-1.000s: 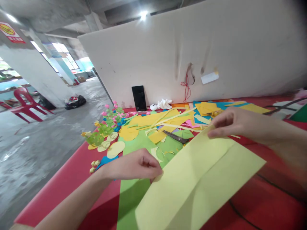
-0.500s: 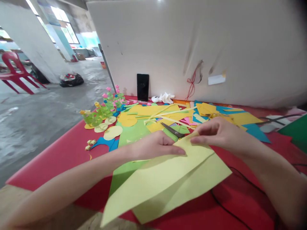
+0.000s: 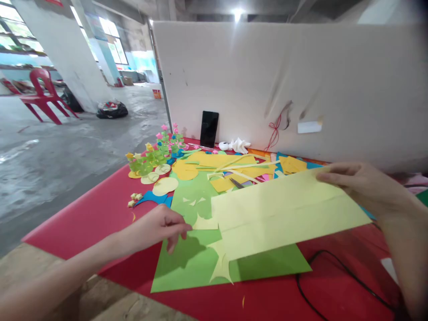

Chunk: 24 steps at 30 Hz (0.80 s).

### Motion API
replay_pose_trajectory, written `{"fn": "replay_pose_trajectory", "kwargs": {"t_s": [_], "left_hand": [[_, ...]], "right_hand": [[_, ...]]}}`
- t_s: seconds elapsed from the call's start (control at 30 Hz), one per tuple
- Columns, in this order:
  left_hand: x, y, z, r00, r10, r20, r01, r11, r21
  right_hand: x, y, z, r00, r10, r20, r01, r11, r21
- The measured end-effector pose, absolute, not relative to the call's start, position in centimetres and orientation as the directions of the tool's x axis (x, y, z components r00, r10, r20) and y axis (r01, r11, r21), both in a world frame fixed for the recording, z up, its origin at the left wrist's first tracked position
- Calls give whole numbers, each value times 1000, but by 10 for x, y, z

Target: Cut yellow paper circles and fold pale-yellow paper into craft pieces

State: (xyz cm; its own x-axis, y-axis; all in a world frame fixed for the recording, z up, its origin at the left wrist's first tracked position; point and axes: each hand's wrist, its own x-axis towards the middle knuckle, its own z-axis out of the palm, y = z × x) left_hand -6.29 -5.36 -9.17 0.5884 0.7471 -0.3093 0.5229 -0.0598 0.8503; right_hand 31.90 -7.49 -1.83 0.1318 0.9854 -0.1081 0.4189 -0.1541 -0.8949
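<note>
In left hand [image 3: 163, 227], loosely curled beside pale scrap [image 3: 205, 224] | pinching pale yellow sheet [image 3: 287, 209] with right hand [image 3: 354, 178], partly over green paper [image 3: 267, 269] | hiding handles of scissors [image 3: 236, 183] behind sheet | above red counter [image 3: 96, 200] | facing pale panel [image 3: 240, 71], left of it grey floor [image 3: 100, 138]

1 pale-ylw sht [image 3: 281, 214] | 3 pale discs [image 3: 165, 186] | 1 sciss [image 3: 236, 183] | 1 ph [image 3: 209, 129] | 1 chr [image 3: 44, 97]

The red-topped table [image 3: 100, 214] carries a green paper sheet [image 3: 187, 272], pale-yellow paper discs [image 3: 165, 186] and a blue paper scrap [image 3: 154, 197]. A black cable [image 3: 324, 251] curves across it.
</note>
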Motion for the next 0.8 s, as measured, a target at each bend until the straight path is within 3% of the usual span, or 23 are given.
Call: {"fn": "replay_pose_trajectory", "kwargs": {"t_s": [0.1,0.2,0.27,0.4,0.8], "left_hand": [[-65,-47,-93,457,878,-141,388,-54,920],[-57,-47,-90,536,828,-164,180,78,981],[-52,-52,-89,612,746,-262,230,150,962],[-50,-64,-92,641,654,-401,454,98,886],[-73,-59,-107,698,619,-361,482,-33,876]], "right_hand": [[303,-72,-23,53,993,-108,434,-120,-893],[272,-69,-36,-96,988,-121,472,-62,-880],[252,-68,-45,-166,975,-151,479,-54,-876],[229,-71,-60,-219,956,-193,459,-74,-886],[206,-36,-75,-123,984,-126,460,-56,-886]]}}
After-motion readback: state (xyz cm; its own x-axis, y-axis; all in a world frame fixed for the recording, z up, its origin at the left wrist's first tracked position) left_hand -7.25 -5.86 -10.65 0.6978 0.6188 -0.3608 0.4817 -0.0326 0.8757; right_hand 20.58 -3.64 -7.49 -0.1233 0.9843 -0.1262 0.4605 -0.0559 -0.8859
